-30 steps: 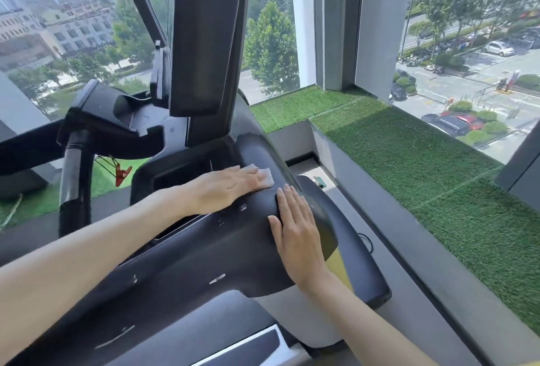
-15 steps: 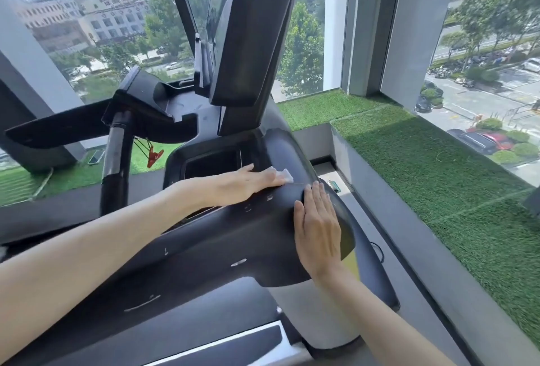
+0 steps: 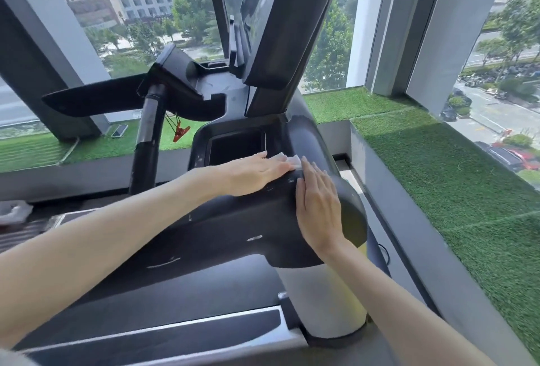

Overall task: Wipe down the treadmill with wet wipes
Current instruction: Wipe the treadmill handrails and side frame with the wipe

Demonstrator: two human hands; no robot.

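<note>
A: How is the left hand (image 3: 257,172)?
B: Flat, fingers straight, pressing the white wet wipe (image 3: 290,160) on the black console top of the treadmill (image 3: 233,228).
A: And the right hand (image 3: 320,205)?
B: Also flat and released, lying on the console just beside the wipe.
</note>
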